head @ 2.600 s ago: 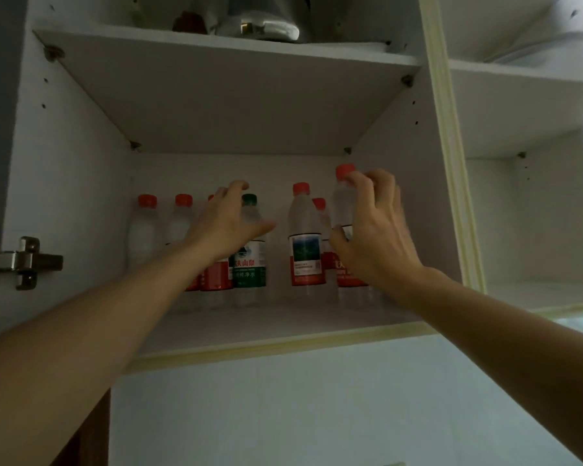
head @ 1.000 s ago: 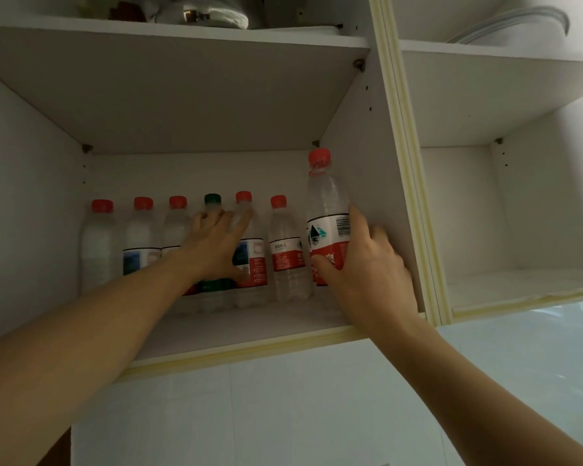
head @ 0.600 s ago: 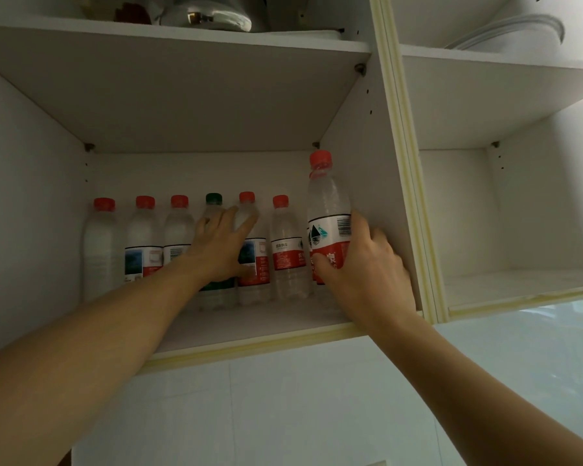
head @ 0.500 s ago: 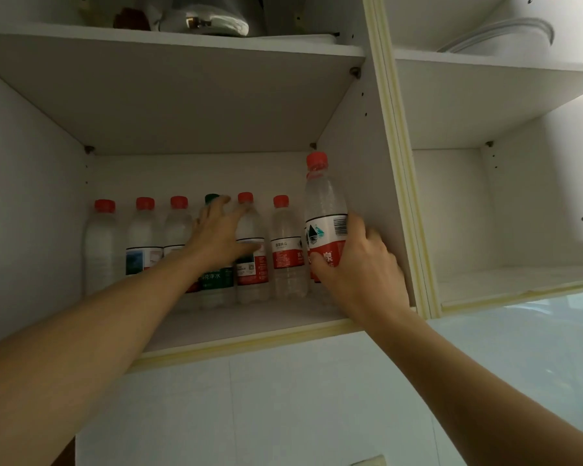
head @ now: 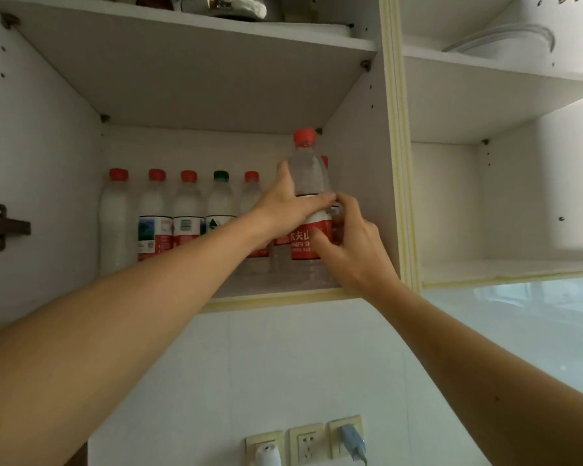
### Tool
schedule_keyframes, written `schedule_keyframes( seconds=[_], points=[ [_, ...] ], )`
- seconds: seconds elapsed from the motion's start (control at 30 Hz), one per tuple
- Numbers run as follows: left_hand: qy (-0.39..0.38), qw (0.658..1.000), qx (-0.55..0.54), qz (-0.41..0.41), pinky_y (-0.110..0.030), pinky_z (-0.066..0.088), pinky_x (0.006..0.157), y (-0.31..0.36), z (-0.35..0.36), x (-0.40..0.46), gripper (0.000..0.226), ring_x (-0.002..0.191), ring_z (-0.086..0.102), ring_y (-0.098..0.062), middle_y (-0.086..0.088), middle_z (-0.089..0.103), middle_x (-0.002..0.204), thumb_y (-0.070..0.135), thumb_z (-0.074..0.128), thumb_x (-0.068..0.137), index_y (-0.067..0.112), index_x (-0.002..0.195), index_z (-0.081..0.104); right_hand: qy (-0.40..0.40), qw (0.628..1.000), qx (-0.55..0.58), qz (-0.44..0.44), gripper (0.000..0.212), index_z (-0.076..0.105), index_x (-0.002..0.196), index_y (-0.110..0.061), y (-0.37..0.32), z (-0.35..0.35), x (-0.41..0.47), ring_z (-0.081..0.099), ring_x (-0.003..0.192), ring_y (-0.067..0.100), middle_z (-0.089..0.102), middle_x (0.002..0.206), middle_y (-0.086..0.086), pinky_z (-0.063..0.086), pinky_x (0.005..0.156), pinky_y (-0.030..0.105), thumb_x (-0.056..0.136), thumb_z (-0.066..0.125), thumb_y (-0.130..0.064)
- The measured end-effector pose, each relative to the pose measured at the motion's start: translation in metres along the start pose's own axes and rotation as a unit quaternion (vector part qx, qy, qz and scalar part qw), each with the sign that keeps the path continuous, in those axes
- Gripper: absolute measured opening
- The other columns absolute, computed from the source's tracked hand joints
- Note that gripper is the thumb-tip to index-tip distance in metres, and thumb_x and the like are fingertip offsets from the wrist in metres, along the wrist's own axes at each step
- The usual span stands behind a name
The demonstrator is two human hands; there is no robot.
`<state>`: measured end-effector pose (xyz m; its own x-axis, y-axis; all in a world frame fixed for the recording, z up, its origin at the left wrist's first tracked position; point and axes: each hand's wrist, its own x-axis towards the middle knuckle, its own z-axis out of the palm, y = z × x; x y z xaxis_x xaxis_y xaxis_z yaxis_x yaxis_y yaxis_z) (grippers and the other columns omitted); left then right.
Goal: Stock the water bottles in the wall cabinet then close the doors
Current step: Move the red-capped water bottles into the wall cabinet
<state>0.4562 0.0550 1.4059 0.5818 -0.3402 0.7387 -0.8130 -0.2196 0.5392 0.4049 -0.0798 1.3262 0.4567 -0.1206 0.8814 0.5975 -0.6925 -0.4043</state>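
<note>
From the head view, both hands were on one clear plastic water bottle with a red cap and red label [head: 305, 210] — it stood upright at the right front corner of the white wall cabinet's lower shelf [head: 270, 299]. The left hand [head: 288, 206] wrapped its shoulder; the right hand [head: 349, 245] curled round the label. A row of capped bottles [head: 187, 213] — one green-capped — lined the shelf's back edge.

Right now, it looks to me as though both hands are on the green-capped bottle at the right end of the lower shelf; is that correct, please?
Not quite: the head view shows both the left hand and the right hand on a red-capped bottle at the right end of the lower shelf. The green-capped bottle stands untouched further left in the row.
</note>
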Motion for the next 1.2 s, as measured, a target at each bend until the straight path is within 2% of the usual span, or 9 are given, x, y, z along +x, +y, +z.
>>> schedule_keyframes(
  seconds=[0.13, 0.27, 0.47, 0.63, 0.7, 0.8, 0.93, 1.07, 1.2],
  points=[
    [0.013, 0.999, 0.002, -0.037, -0.044, 0.060, 0.087, 0.002, -0.009, -0.007, 0.092, 0.105, 0.066, -0.022, -0.001, 0.056, 0.124, 0.037, 0.082, 0.082, 0.032, 0.151, 0.021, -0.004, 0.999, -0.027, 0.016, 0.077, 0.035, 0.147, -0.030, -0.001, -0.001, -0.004, 0.058, 0.113, 0.019, 0.061, 0.125, 0.003, 0.057, 0.092, 0.045, 0.077, 0.042, -0.059],
    [0.043, 0.996, 0.044, -0.062, -0.048, 0.056, 0.093, -0.002, -0.038, -0.021, 0.097, 0.110, 0.060, -0.023, -0.003, 0.051, 0.135, 0.036, 0.083, 0.081, 0.036, 0.153, 0.017, -0.013, 0.997, -0.073, 0.024, 0.072, 0.033, 0.149, -0.027, 0.004, 0.001, -0.001, 0.042, 0.128, 0.021, 0.050, 0.139, 0.001, 0.045, 0.108, 0.048, 0.084, 0.057, -0.047],
    [0.139, 0.975, 0.143, -0.093, -0.051, 0.050, 0.102, -0.018, -0.083, -0.056, 0.115, 0.131, 0.051, -0.034, -0.009, 0.036, 0.160, 0.038, 0.082, 0.082, 0.040, 0.160, -0.004, -0.034, 0.988, -0.148, 0.003, 0.079, 0.025, 0.153, -0.028, 0.010, 0.004, 0.006, 0.026, 0.136, 0.024, 0.036, 0.148, 0.001, 0.034, 0.114, 0.049, 0.086, 0.067, -0.041],
    [0.181, 0.944, 0.264, -0.082, -0.049, 0.060, 0.080, -0.030, -0.092, -0.091, 0.123, 0.096, 0.065, -0.030, -0.018, 0.051, 0.133, 0.020, 0.085, 0.079, 0.041, 0.157, -0.008, -0.083, 0.983, -0.166, 0.015, 0.097, 0.011, 0.158, -0.030, 0.009, 0.004, 0.014, 0.019, 0.146, 0.032, 0.020, 0.159, 0.002, 0.032, 0.117, 0.055, 0.085, 0.075, -0.033],
    [0.187, 0.933, 0.295, -0.087, -0.051, 0.058, 0.084, -0.041, -0.089, -0.105, 0.125, 0.098, 0.061, -0.031, -0.019, 0.045, 0.134, 0.022, 0.085, 0.080, 0.044, 0.156, -0.011, -0.124, 0.968, -0.219, 0.006, 0.108, -0.001, 0.157, -0.037, 0.008, 0.004, 0.021, 0.009, 0.152, 0.036, 0.005, 0.165, 0.003, 0.030, 0.117, 0.059, 0.084, 0.078, -0.026],
    [0.212, 0.909, 0.350, -0.085, -0.050, 0.050, 0.095, -0.052, -0.089, -0.113, 0.123, 0.120, 0.047, -0.038, -0.020, 0.034, 0.142, 0.026, 0.085, 0.080, 0.039, 0.158, -0.010, -0.163, 0.900, -0.399, -0.065, 0.117, -0.010, 0.155, -0.041, 0.005, -0.002, 0.043, 0.003, 0.153, 0.040, -0.011, 0.167, 0.008, 0.035, 0.114, 0.059, 0.083, 0.076, -0.007],
    [0.248, 0.863, 0.432, -0.088, -0.052, 0.042, 0.104, -0.057, -0.088, -0.111, 0.118, 0.133, 0.034, -0.041, -0.020, 0.025, 0.149, 0.016, 0.087, 0.076, 0.028, 0.158, 0.003, -0.170, 0.839, -0.508, -0.094, 0.105, 0.012, 0.155, -0.029, 0.004, -0.001, 0.070, 0.024, 0.145, 0.041, -0.004, 0.165, 0.017, 0.046, 0.105, 0.053, 0.079, 0.083, -0.017],
    [0.231, 0.885, 0.390, -0.106, -0.050, 0.047, 0.096, -0.062, -0.092, -0.110, 0.119, 0.129, 0.036, -0.041, -0.018, 0.025, 0.147, 0.009, 0.084, 0.077, 0.032, 0.157, -0.001, -0.192, 0.823, -0.527, -0.087, 0.116, 0.014, 0.156, -0.026, 0.011, 0.010, 0.082, 0.037, 0.139, 0.039, -0.004, 0.166, 0.018, 0.051, 0.102, 0.051, 0.070, 0.091, -0.027],
    [0.233, 0.901, 0.354, -0.092, -0.053, 0.049, 0.095, -0.064, -0.092, -0.110, 0.118, 0.129, 0.039, -0.041, -0.017, 0.025, 0.148, 0.027, 0.087, 0.078, 0.034, 0.156, -0.001, -0.198, 0.814, -0.538, -0.098, 0.123, 0.011, 0.158, -0.024, 0.023, 0.021, 0.092, 0.040, 0.139, 0.039, -0.004, 0.167, 0.017, 0.052, 0.102, 0.051, 0.068, 0.093, -0.034]
  ],
)
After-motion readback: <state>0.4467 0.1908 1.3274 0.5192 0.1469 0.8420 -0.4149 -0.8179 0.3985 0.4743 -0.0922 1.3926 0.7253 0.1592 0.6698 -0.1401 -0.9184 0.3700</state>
